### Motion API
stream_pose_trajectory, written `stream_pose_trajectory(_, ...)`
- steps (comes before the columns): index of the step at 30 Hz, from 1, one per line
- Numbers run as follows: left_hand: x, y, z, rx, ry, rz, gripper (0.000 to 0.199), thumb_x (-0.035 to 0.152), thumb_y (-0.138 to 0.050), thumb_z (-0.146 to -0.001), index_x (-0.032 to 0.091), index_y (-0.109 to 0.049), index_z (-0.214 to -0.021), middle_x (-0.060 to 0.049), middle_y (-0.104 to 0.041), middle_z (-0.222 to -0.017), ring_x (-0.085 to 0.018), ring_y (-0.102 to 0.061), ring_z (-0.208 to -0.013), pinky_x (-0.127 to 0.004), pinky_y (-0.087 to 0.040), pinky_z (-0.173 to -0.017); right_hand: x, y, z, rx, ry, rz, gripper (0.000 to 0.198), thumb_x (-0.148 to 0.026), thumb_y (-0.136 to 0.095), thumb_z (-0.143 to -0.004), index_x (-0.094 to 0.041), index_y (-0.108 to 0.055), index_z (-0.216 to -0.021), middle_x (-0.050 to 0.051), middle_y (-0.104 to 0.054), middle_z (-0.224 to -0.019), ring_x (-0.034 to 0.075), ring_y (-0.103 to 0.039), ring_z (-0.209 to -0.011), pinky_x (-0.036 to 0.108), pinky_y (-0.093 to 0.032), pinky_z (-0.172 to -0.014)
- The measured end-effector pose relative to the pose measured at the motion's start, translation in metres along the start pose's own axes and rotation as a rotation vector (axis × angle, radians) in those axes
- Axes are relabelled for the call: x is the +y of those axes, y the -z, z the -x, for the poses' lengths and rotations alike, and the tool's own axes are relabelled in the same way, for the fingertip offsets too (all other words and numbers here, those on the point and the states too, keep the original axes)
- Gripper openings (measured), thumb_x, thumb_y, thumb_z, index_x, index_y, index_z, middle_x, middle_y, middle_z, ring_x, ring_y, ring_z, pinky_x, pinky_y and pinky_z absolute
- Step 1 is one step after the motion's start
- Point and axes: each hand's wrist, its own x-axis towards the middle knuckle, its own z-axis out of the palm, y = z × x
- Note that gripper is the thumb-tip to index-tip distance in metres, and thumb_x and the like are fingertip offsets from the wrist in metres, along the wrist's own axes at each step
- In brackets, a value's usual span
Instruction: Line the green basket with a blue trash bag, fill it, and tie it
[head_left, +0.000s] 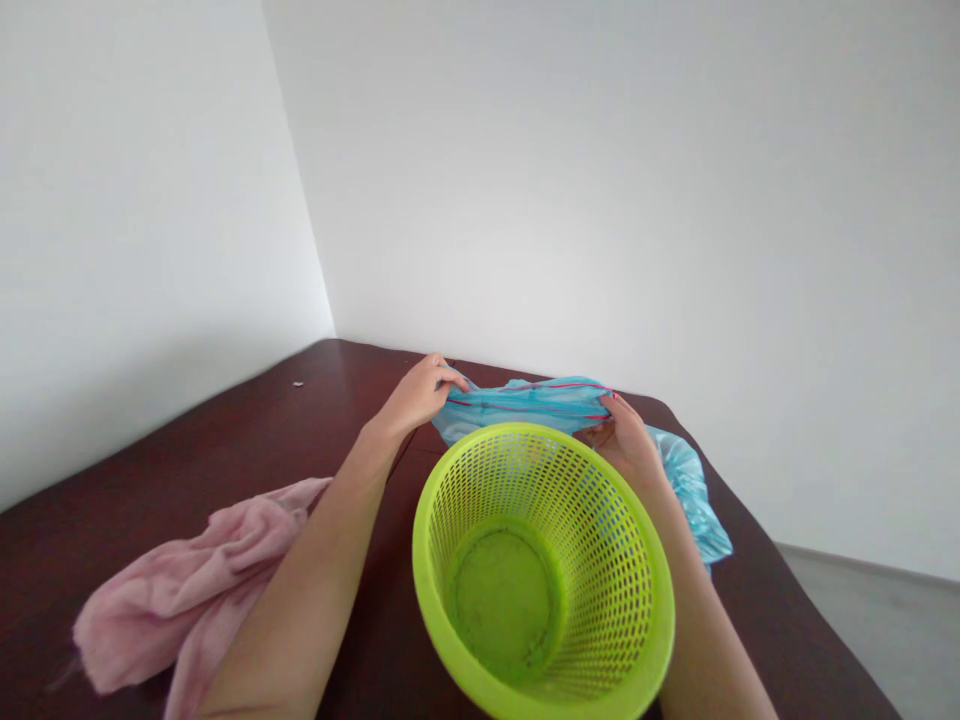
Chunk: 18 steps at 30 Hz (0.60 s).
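Between my two hands a thin blue plastic bag is stretched sideways, with red drawstring lines along its mouth. My left hand pinches the bag's left end, fingers closed on it. At the other end my right hand grips the bag's edge between thumb and fingers. In front of the bag, between my forearms, stands a lime-green perforated plastic basket, tilted toward me in view, with nothing inside. Its rim hides the lower part of the bag.
A crumpled pink cloth lies on the dark red-brown table, partly behind my left forearm. More blue plastic lies bunched beyond my right forearm. A tiny pale scrap is at the far left. White walls border the table.
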Motion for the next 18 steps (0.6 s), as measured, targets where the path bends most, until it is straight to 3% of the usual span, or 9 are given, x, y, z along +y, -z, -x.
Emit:
stream_pose_trajectory(2,-0.001,-0.004,0.003,-0.015,0.003,-0.082,0.049,0.015,-0.055,-0.107,0.030,-0.095,-0.131,-0.010,-0.067,-0.111,-0.029,-0.070,-0.106,-0.045,-0.056,-0.105,0.002,0.000,-0.001,0.015,-0.005,-0.005,0.041,-0.047,-0.097,-0.079,-0.031,-0.062,-0.090,-0.008,-0.058,-0.067,0.016,-0.048,-0.056,0.033,-0.048,-0.053)
stream_pose_trajectory(4,-0.003,-0.006,0.006,0.015,0.034,-0.119,0.066,0.019,-0.063,-0.108,0.031,-0.073,-0.172,-0.011,-0.070,-0.122,-0.031,-0.072,-0.114,-0.047,-0.057,-0.112,0.004,0.003,-0.003,0.020,0.008,-0.015,0.041,-0.046,-0.098,-0.079,-0.031,-0.061,-0.090,-0.008,-0.056,-0.067,0.015,-0.047,-0.055,0.032,-0.047,-0.053)
stream_pose_trajectory(6,-0.005,-0.005,0.008,0.063,0.064,-0.125,0.091,0.023,-0.075,-0.104,0.028,-0.046,-0.191,-0.014,-0.072,-0.135,-0.035,-0.071,-0.126,-0.050,-0.056,-0.118,0.006,0.006,-0.005,0.031,0.025,-0.031,0.039,-0.043,-0.097,-0.081,-0.030,-0.062,-0.092,-0.009,-0.057,-0.067,0.015,-0.047,-0.054,0.032,-0.049,-0.054)
stream_pose_trajectory(8,-0.006,-0.002,0.008,0.106,0.066,-0.110,0.084,0.023,-0.078,-0.102,0.026,-0.053,-0.182,-0.014,-0.073,-0.139,-0.035,-0.071,-0.129,-0.050,-0.056,-0.117,0.008,0.008,-0.007,0.073,0.038,-0.055,0.035,-0.042,-0.095,-0.084,-0.030,-0.063,-0.094,-0.009,-0.059,-0.068,0.015,-0.050,-0.054,0.032,-0.051,-0.054)
stream_pose_trajectory(10,-0.004,0.001,0.007,0.118,0.030,-0.095,0.045,0.014,-0.071,-0.100,0.025,-0.078,-0.143,-0.011,-0.074,-0.127,-0.032,-0.071,-0.119,-0.047,-0.058,-0.109,0.009,0.010,-0.010,0.124,0.043,-0.084,0.029,-0.041,-0.090,-0.088,-0.029,-0.064,-0.094,-0.007,-0.063,-0.069,0.017,-0.055,-0.056,0.032,-0.056,-0.056)
stream_pose_trajectory(11,-0.002,0.001,0.006,0.105,0.005,-0.088,0.032,0.008,-0.066,-0.096,0.025,-0.081,-0.118,-0.009,-0.072,-0.119,-0.030,-0.071,-0.113,-0.045,-0.058,-0.104,0.010,0.011,-0.011,0.141,0.045,-0.097,0.026,-0.040,-0.087,-0.090,-0.029,-0.064,-0.094,-0.006,-0.065,-0.070,0.017,-0.059,-0.058,0.032,-0.060,-0.058)
stream_pose_trajectory(13,0.001,0.001,0.004,0.069,-0.027,-0.071,0.030,-0.001,-0.059,-0.086,0.024,-0.076,-0.085,-0.008,-0.067,-0.108,-0.028,-0.069,-0.105,-0.043,-0.058,-0.099,0.010,0.011,-0.013,0.158,0.051,-0.117,0.020,-0.036,-0.083,-0.092,-0.029,-0.065,-0.093,-0.003,-0.070,-0.073,0.018,-0.068,-0.065,0.032,-0.067,-0.067)
stream_pose_trajectory(15,0.004,-0.001,0.002,0.070,-0.018,-0.042,0.038,-0.004,-0.055,-0.085,0.024,-0.080,-0.078,-0.009,-0.066,-0.112,-0.028,-0.070,-0.109,-0.045,-0.059,-0.104,0.010,0.011,-0.015,0.160,0.062,-0.123,0.018,-0.032,-0.082,-0.093,-0.029,-0.064,-0.092,-0.002,-0.072,-0.075,0.018,-0.072,-0.069,0.032,-0.071,-0.073)
stream_pose_trajectory(18,0.006,-0.006,0.000,0.113,0.019,-0.020,0.053,-0.004,-0.051,-0.090,0.027,-0.094,-0.089,-0.011,-0.067,-0.128,-0.030,-0.071,-0.126,-0.048,-0.058,-0.121,0.011,0.011,-0.017,0.143,0.085,-0.106,0.019,-0.031,-0.084,-0.092,-0.029,-0.065,-0.092,-0.002,-0.074,-0.076,0.019,-0.075,-0.071,0.032,-0.073,-0.071)
